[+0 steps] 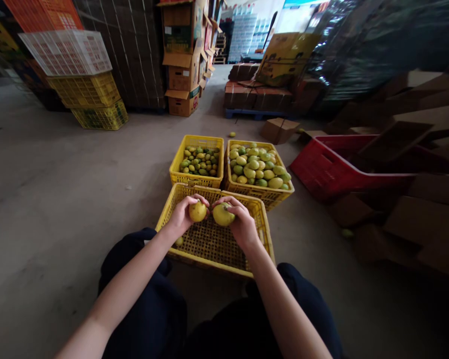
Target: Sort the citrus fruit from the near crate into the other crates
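My left hand (183, 213) is closed round a yellow lemon (198, 212) with a few dark specks. In my right hand (243, 222) is a larger, greener lemon (223, 214). Both hands hover side by side over a shallow yellow crate (262, 219) with a holed floor. One lemon (179, 241) lies at that crate's left side. Just behind stand two more yellow crates: the left crate (175, 169) holds small green and yellow lemons (200, 160), and the right crate (286, 180) is heaped with bigger ones (255, 165).
A red crate (322, 169) with cardboard stands at right, amid flattened boxes (430, 214). Stacked crates (86, 89) rise at the left, near tall cartons (181, 75). Loose lemons (232, 134) lie on the floor. A blue pallet (260, 113) bears boxes behind.
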A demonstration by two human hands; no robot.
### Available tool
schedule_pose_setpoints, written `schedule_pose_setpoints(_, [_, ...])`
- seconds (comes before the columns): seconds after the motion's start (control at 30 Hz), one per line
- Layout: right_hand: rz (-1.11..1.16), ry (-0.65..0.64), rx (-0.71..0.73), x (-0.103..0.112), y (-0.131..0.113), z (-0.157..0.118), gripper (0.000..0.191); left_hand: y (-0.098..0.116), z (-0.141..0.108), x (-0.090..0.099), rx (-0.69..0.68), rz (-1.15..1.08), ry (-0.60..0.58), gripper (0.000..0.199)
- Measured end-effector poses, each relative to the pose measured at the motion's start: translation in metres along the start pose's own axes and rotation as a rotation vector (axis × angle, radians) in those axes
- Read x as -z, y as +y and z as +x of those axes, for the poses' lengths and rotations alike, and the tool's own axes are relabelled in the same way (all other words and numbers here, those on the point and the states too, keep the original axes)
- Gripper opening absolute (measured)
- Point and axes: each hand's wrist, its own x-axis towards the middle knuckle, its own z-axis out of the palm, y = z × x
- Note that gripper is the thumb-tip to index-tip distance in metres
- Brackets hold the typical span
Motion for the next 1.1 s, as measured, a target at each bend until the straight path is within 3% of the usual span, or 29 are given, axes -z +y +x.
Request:
schedule_pose_setpoints(0.47, [0.043, 0.035, -0.052, -0.0024, -0.0030, 0.0013, 0.016, 0.0014, -0.0015, -0.0018, 0.014, -0.011, 0.005, 0.014])
schedule_pose_setpoints(0.83, [0.210, 0.012, -0.196, 0.0003, -0.0040, 0.0024, 0.018, 0.0042, -0.0003, -0.0051, 0.071, -0.077, 0.138, 0.015])
schedule_pose_setpoints(1.1, [0.271, 0.067, -0.238, 0.0043, -0.0007, 0.0058, 0.018, 0.0030, -0.0008, -0.0018, 0.097, -0.110, 0.143, 0.014])
